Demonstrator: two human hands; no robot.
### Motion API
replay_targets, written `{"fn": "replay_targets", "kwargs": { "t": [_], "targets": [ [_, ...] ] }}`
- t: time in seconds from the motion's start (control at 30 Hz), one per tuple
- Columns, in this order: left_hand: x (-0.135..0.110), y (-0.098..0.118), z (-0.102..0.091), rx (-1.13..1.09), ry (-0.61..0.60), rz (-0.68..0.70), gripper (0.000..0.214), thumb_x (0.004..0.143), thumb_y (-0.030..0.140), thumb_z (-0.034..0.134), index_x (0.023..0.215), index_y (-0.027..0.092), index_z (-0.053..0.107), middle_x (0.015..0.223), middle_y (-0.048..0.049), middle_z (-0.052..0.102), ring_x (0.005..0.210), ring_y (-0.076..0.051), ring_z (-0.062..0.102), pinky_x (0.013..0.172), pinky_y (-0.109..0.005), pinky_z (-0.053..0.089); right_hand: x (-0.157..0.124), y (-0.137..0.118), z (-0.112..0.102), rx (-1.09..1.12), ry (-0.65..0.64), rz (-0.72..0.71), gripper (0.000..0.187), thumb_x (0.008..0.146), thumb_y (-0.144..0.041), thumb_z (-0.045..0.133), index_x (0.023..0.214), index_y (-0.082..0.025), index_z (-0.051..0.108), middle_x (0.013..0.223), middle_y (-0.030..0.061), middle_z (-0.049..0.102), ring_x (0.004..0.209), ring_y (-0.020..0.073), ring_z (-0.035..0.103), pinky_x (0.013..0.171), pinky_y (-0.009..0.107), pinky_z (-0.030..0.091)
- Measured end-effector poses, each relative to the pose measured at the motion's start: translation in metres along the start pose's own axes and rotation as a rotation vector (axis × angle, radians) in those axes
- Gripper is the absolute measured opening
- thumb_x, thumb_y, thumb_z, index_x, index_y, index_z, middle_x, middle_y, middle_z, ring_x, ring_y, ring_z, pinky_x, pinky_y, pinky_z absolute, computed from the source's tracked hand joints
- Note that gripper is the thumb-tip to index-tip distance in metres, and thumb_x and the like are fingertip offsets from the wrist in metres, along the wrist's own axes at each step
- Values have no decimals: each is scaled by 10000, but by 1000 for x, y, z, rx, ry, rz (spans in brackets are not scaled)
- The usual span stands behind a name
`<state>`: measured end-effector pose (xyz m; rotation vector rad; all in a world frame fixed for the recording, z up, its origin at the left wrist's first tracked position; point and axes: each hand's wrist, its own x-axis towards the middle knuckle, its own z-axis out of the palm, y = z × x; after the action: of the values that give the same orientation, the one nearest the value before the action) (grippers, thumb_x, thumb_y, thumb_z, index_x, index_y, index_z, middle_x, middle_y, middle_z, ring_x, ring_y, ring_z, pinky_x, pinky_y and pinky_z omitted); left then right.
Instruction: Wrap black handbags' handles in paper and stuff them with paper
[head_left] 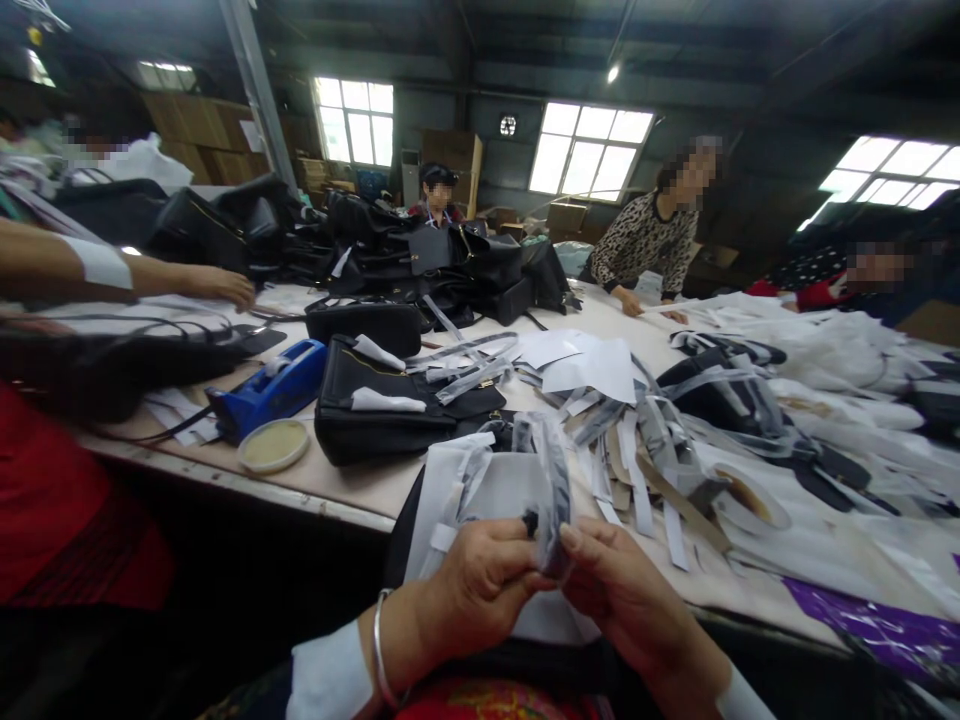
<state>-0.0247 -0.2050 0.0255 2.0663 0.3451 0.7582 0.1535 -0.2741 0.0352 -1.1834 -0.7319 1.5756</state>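
Observation:
In front of me a black bag (405, 515), with white paper over its face, leans against the table edge. A bag strap wrapped in clear plastic (553, 480) arches up from it. My left hand (480, 580), with a bracelet at the wrist, pinches the strap's lower part. My right hand (611, 580) grips the same strap from the other side, thumb and fingers closed on it. Just beyond lies another black handbag (375, 430) with white wrapping on its zip pulls.
A blue tape dispenser (270, 390) and a round shallow dish (274, 445) stand at the left. Paper strips (637, 470) and a tape roll (750, 497) lie at the right. Black bags (450, 255) are heaped behind. A co-worker's hand (225, 287) reaches in from the left; other people stand around the table.

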Motion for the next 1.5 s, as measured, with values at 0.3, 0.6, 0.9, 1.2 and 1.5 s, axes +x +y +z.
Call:
{"fn": "replay_targets", "kwargs": {
  "t": [0.3,0.6,0.9,1.2,1.5],
  "targets": [
    [9,-16,1,-753,73,-577,473,823,591,622,642,163,535,508,58,384,456,-76,307,474,-230,247,5,21,4,-1038,98,-677,248,948,-300,531,789,-162,663,716,53,612,676,172,529,639,298,395],
    [9,3,-2,-343,137,-321,326,878,366,603,643,143,637,653,-14,527,654,-136,493,644,-266,372,8,16,-8,-540,-1,-368,417,907,-548,556,784,-158,637,608,-11,493,522,104,370,496,242,299],
    [6,-8,-9,-205,-14,-325,355,923,426,519,784,146,687,649,-9,525,619,-140,474,615,-260,363,14,14,3,-310,95,-207,345,812,-491,698,733,-167,607,581,-30,498,491,83,352,478,235,259],
    [25,-18,19,-402,268,-540,315,853,383,595,673,132,658,630,1,559,638,-140,476,629,-262,372,13,27,3,-1425,394,-735,292,959,-244,430,747,-168,616,643,68,601,562,172,516,544,308,303],
    [6,-17,17,45,210,-339,211,877,244,598,705,155,683,689,-19,587,668,-141,512,636,-261,353,31,-2,-13,-7,61,70,489,745,-624,707,713,-173,521,499,-105,348,406,23,160,410,200,81]
  ]
}}
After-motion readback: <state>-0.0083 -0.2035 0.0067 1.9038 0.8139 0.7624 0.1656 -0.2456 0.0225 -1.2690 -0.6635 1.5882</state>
